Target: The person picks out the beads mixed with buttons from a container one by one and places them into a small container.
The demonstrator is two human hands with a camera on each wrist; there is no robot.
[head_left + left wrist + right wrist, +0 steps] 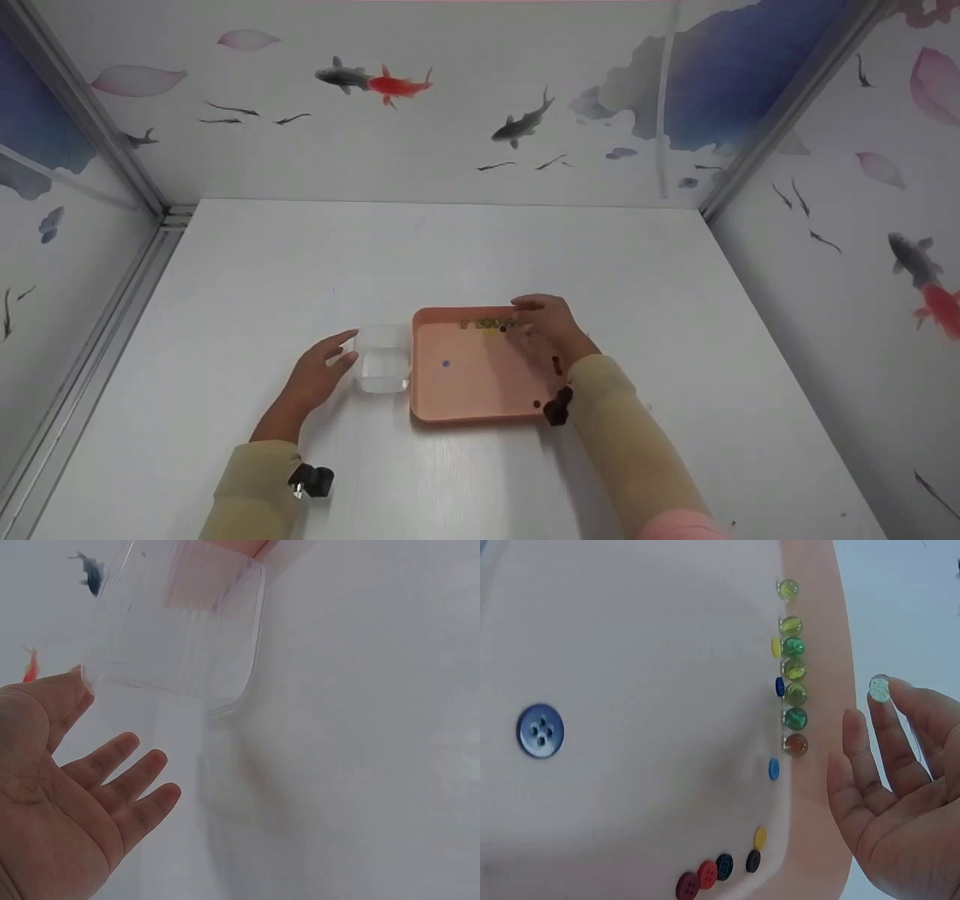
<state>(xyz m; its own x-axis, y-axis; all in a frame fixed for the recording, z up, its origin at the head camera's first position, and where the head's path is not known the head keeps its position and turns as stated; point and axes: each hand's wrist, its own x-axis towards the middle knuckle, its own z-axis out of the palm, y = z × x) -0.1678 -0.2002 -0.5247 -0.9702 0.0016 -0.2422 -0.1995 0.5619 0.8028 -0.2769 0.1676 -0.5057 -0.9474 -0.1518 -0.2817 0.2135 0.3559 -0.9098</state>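
The pink tray (480, 382) lies on the white table (450, 251), its rounded near edge toward the person and its left edge right beside the clear box (384, 367). A broad stretch of tabletop runs from the tray's far rim to the back wall (420, 161), with more to the right, to the left beyond the box, and on the near side. Inside, the middle of the tray floor leaves room around a lone blue button (540, 731); the row of marbles (795, 670) hugs the far rim, with small buttons (707, 874) scattered beside it and along the right side.

The right hand (549, 319) is over the tray's far right part, its fingers near that rim. The head view hides its grip, but the right wrist view shows thumb and fingertip pinching a small round piece (880, 688), probably a marble, pale and see-through. That view also separates greenish marbles from an amber one. Only the head view shows a dark button (536, 404) near the tray's near right corner. The left hand (319, 369) touches the box's left side, thumb and forefinger spread; the left wrist view adds three more fingers, extended and apart.
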